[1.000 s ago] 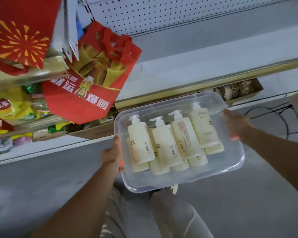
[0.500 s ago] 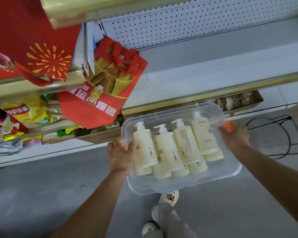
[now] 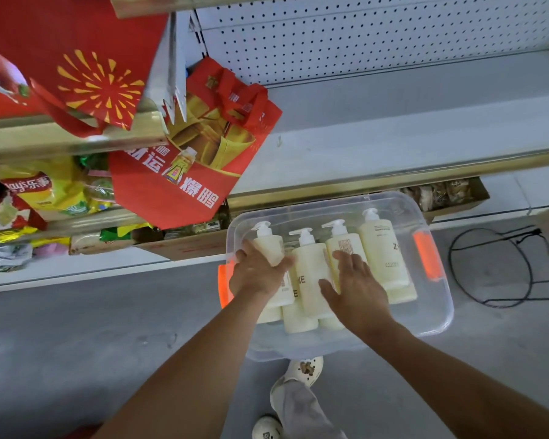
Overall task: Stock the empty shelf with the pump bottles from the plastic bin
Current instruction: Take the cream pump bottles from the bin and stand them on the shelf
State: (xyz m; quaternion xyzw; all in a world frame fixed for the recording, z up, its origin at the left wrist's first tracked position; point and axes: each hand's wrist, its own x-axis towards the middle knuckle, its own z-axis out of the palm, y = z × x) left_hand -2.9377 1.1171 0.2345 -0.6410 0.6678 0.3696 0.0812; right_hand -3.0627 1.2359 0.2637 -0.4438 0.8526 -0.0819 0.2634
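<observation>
A clear plastic bin [image 3: 438, 312] with orange handles sits low in front of the shelving, above the grey floor. Inside it lie several cream pump bottles in two layers, nozzles pointing at the shelf. My left hand [image 3: 255, 274] curls over the leftmost bottle [image 3: 268, 245]. My right hand [image 3: 357, 289] rests with spread fingers on the third bottle [image 3: 343, 242], its thumb beside the second bottle [image 3: 308, 261]. The rightmost bottle [image 3: 384, 251] is untouched. The empty white shelf [image 3: 393, 128] with a gold front edge lies just beyond the bin.
Red gift bags [image 3: 197, 153] hang over the left end of the empty shelf. Snack packets [image 3: 35, 188] fill the left shelves. A black wire stand [image 3: 495, 264] stands on the floor at right. My shoe [image 3: 305, 369] is under the bin's near edge.
Both hands have let go of the bin's handles and moved inside it onto the bottles. The bin has stayed low in front of the shelf.
</observation>
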